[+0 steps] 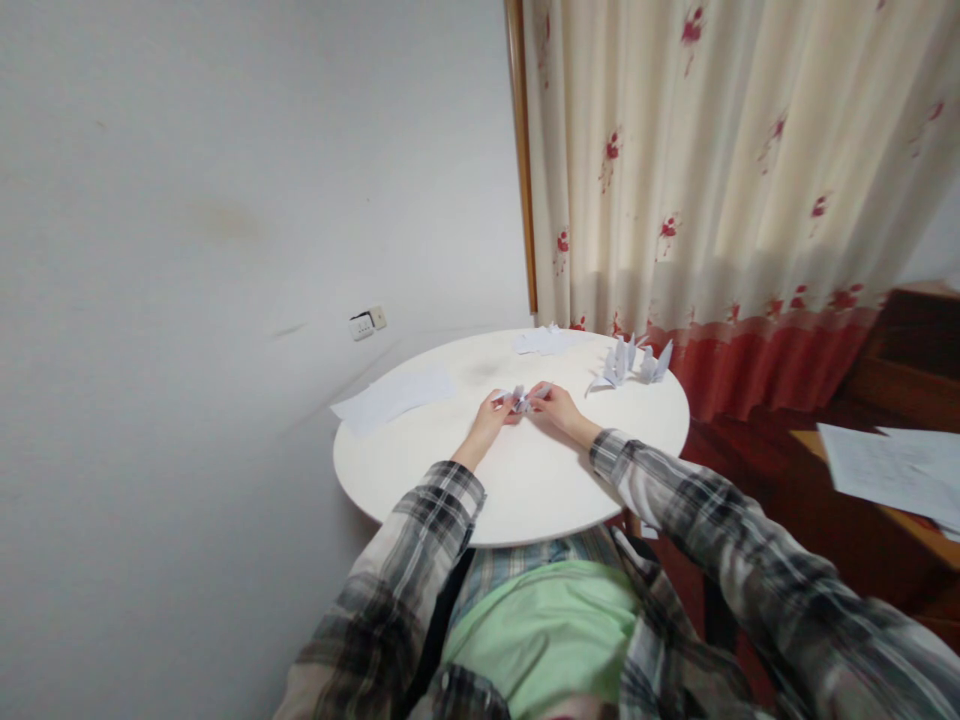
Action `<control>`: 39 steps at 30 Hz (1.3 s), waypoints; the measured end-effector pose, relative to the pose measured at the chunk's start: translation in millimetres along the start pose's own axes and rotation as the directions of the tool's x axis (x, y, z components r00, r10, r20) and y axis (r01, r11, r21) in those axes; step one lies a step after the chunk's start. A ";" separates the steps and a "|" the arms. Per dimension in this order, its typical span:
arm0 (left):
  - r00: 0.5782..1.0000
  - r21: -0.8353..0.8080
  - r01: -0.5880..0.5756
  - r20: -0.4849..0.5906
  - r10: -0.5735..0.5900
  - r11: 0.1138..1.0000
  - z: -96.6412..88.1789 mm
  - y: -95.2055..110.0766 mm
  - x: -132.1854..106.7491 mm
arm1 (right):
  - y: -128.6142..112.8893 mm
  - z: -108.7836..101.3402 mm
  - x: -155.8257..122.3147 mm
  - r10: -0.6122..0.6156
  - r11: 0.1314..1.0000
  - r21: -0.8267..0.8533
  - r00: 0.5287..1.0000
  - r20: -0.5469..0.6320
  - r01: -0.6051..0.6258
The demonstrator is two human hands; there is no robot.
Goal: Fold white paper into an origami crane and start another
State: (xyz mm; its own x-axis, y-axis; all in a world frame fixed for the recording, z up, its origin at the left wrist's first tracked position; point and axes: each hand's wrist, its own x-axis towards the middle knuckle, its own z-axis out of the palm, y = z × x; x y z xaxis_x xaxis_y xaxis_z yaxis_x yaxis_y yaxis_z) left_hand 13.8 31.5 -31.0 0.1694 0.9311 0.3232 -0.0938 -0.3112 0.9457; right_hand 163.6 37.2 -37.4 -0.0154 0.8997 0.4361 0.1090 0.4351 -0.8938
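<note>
A small folded white paper crane (519, 400) is held between both my hands, a little above the middle of the round white table (420, 480). My left hand (493, 418) pinches its left side, fingers closed on the paper. On the other side my right hand (556, 405) grips the right part between thumb and fingers. The crane's wings stick out to both sides; its finer folds are too small to make out. Several finished paper cranes (619, 362) stand at the table's right rear, beyond my right hand.
White paper sheets (397, 395) lie at the table's left edge, and smaller paper pieces (541, 341) at the back. A wall with a socket (361, 327) borders the left. Behind hangs a flowered curtain (675, 200). Papers (892, 470) rest on wooden furniture at right.
</note>
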 end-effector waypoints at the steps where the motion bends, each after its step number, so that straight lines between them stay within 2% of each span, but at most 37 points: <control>1: 1.000 -0.004 0.003 0.000 -0.003 1.000 0.1 0.3 0.0 | -0.3 0.4 0.2 0.007 1.000 0.020 1.000 -0.003 -0.007; 6: 0.999 -0.036 0.043 0.015 -0.043 0.998 -0.1 2.6 -2.2 | -0.4 1.4 1.2 0.042 0.993 0.107 0.999 -0.017 -0.040; 12: 0.997 -0.073 0.081 0.008 -0.080 0.994 0.2 6.3 -4.4 | 4.1 0.7 3.3 0.025 0.981 0.194 1.000 0.013 -0.027; 23: 0.996 -0.090 0.080 -0.020 -0.082 0.993 0.6 8.5 -6.3 | -8.1 -3.0 -3.1 0.036 0.967 0.250 0.996 0.077 -0.054; 30: 0.992 -0.079 0.119 -0.025 -0.122 0.990 0.6 9.5 -7.0 | -4.2 -3.7 -1.8 0.048 0.962 0.264 0.996 0.077 -0.067; 39: 0.990 -0.059 0.130 -0.043 -0.132 0.990 -0.5 7.1 -5.2 | -2.3 -3.9 -1.3 0.100 0.921 0.370 0.992 0.075 -0.121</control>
State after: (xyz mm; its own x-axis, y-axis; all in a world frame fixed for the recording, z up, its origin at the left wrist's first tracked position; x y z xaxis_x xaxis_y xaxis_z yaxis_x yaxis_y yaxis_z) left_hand 11.8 24.5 -26.0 0.1378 0.9714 0.1934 -0.1291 -0.1760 0.9759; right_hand 167.3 34.9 -35.4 -0.0786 0.9388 0.3354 -0.2656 0.3046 -0.9147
